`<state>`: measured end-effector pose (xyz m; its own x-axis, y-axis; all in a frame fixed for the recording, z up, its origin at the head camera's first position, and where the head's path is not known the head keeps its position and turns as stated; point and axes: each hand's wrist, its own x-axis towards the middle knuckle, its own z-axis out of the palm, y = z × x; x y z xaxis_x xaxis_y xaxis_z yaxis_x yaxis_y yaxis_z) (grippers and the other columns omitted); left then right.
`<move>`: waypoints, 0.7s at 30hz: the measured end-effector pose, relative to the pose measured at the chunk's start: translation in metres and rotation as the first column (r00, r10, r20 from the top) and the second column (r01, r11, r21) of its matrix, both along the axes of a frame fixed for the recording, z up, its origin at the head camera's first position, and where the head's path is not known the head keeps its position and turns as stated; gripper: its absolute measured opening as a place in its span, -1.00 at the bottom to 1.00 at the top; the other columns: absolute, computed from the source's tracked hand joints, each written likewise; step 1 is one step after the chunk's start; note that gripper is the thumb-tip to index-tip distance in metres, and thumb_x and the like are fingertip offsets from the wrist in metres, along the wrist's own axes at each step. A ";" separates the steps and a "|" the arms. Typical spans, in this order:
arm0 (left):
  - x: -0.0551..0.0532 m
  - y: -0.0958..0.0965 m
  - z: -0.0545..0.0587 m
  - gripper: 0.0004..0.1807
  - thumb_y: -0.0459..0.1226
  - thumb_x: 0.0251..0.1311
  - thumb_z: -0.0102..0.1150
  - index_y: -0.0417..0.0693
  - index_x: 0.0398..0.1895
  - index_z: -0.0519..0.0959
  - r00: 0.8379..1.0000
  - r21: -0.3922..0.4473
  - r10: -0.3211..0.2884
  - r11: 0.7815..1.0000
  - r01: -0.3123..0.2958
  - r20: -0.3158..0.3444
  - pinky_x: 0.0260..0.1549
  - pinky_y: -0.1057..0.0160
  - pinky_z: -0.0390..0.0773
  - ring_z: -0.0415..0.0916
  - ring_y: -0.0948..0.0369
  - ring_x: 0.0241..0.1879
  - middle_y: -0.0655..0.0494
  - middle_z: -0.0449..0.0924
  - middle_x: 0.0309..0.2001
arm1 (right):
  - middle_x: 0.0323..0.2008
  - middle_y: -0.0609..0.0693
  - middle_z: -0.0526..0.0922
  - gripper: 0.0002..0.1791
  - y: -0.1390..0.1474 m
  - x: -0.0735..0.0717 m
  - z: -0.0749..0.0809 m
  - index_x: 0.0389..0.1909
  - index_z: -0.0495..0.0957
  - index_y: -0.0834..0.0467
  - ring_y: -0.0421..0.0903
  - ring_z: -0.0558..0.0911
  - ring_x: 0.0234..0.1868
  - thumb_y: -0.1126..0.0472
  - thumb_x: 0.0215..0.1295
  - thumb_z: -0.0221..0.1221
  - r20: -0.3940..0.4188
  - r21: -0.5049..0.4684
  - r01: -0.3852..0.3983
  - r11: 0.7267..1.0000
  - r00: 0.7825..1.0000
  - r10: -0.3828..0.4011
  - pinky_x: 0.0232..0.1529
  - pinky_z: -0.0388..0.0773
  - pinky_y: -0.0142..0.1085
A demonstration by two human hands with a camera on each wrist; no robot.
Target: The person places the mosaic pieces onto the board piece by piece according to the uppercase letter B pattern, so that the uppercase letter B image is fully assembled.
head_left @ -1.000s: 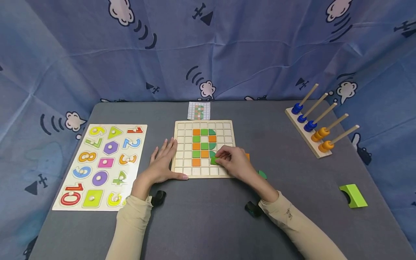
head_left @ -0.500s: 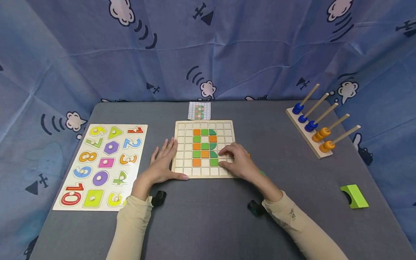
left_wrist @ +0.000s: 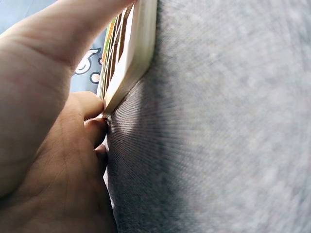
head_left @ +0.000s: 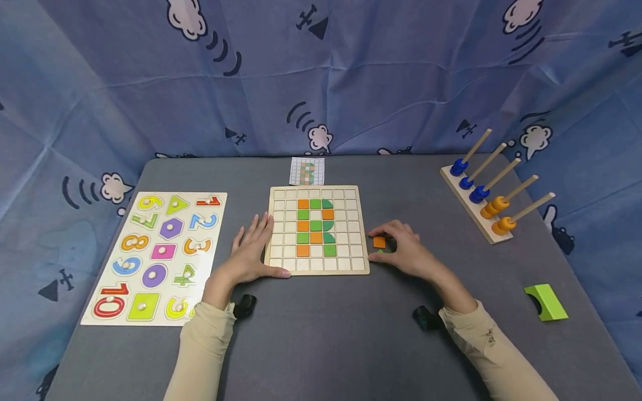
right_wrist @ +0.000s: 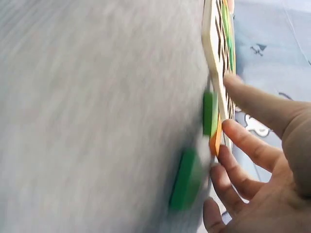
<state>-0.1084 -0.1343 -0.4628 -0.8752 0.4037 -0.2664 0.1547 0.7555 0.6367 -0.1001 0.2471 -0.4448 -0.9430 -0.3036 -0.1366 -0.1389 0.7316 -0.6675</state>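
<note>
A wooden grid board point(head_left: 351, 266) lies on the grey table with orange, light green and dark green tiles point(head_left: 329, 250) set in several of its squares. Along the board's left and front edges rests my left hand point(head_left: 251, 253), fingers extended and thumb at the front corner. My right hand point(head_left: 405, 249) hovers just right of the board, thumb and fingers apart around a loose orange square tile point(head_left: 379, 242). Beside that tile in the right wrist view are a green tile point(right_wrist: 209, 114) and another green piece point(right_wrist: 186, 179). Nothing is visibly pinched by the right fingers.
A small printed pattern card point(head_left: 307, 171) lies behind the board. To the left is a number-and-shape puzzle board point(head_left: 163, 228). At right stand a peg abacus point(head_left: 478, 209) with blue and orange beads and a lime green arch block point(head_left: 546, 302).
My right hand has set the green square tile into the board's grid, let go of it, and moved right to the loose tiles. The left hand has stayed put.
</note>
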 end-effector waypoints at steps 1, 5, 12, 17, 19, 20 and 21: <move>0.000 0.000 0.000 0.51 0.11 0.03 0.64 -0.10 0.76 -0.30 1.000 0.001 -0.001 1.000 0.001 0.000 0.64 -0.24 -0.50 -0.56 -0.05 0.74 -0.03 -0.45 0.77 | 0.23 0.25 0.55 -0.53 0.003 0.000 0.000 0.22 0.64 0.19 0.22 0.45 0.21 0.18 0.33 0.46 -0.004 -0.001 -0.003 1.000 1.000 0.003 0.27 0.27 0.29; 0.000 0.000 0.000 0.51 0.11 0.02 0.64 -0.10 0.76 -0.30 1.000 0.003 0.001 1.000 -0.001 -0.001 0.64 -0.24 -0.50 -0.56 -0.05 0.75 -0.03 -0.45 0.77 | 0.16 0.24 0.60 -0.59 0.011 0.002 0.000 0.21 0.62 0.26 0.21 0.55 0.15 0.34 0.37 0.39 -0.030 -0.006 -0.006 1.000 1.000 0.006 0.24 0.48 0.19; 0.000 0.000 -0.001 0.52 0.12 0.01 0.64 -0.09 0.76 -0.30 1.000 0.003 0.003 1.000 -0.003 -0.004 0.64 -0.24 -0.49 -0.56 -0.05 0.75 -0.02 -0.44 0.77 | 0.10 0.20 0.61 -0.56 0.014 0.004 -0.002 0.23 0.64 0.24 0.16 0.56 0.10 0.34 0.34 0.41 -0.036 0.007 -0.025 1.000 0.999 0.025 0.14 0.51 0.09; 0.000 0.000 -0.002 0.52 0.12 0.01 0.65 -0.09 0.76 -0.31 1.000 0.001 0.004 1.000 -0.004 -0.006 0.64 -0.24 -0.49 -0.56 -0.04 0.75 -0.02 -0.44 0.77 | 0.05 0.15 0.60 -0.50 0.012 0.008 -0.003 0.23 0.64 0.20 0.07 0.54 0.04 0.32 0.28 0.47 -0.039 0.017 -0.059 0.998 0.997 0.060 0.08 0.50 0.00; 0.000 0.000 -0.002 0.52 0.12 0.01 0.65 -0.09 0.76 -0.31 1.000 0.001 0.004 1.000 -0.004 -0.010 0.64 -0.24 -0.49 -0.56 -0.05 0.75 -0.02 -0.44 0.77 | 0.01 0.14 0.61 -0.51 0.010 0.010 -0.001 0.22 0.65 0.21 0.04 0.56 -0.02 0.32 0.27 0.48 -0.047 0.017 -0.058 0.998 0.997 0.058 0.02 0.53 -0.04; 0.000 0.000 -0.002 0.52 0.12 0.01 0.65 -0.09 0.76 -0.31 1.000 0.002 0.003 1.000 -0.003 -0.011 0.64 -0.24 -0.49 -0.56 -0.05 0.75 -0.02 -0.44 0.77 | -0.02 0.13 0.61 -0.51 0.008 0.012 0.000 0.21 0.65 0.22 0.02 0.56 -0.06 0.33 0.26 0.48 -0.047 0.023 -0.056 0.998 0.997 0.057 -0.02 0.54 -0.07; 0.000 0.000 -0.002 0.52 0.12 0.01 0.65 -0.10 0.76 -0.30 1.000 0.003 0.003 1.000 -0.003 -0.012 0.64 -0.24 -0.49 -0.56 -0.05 0.75 -0.02 -0.44 0.77 | -0.05 0.13 0.61 -0.51 0.006 0.013 0.001 0.20 0.65 0.24 0.00 0.56 -0.10 0.34 0.24 0.49 -0.049 0.029 -0.056 0.998 0.997 0.058 -0.05 0.54 -0.09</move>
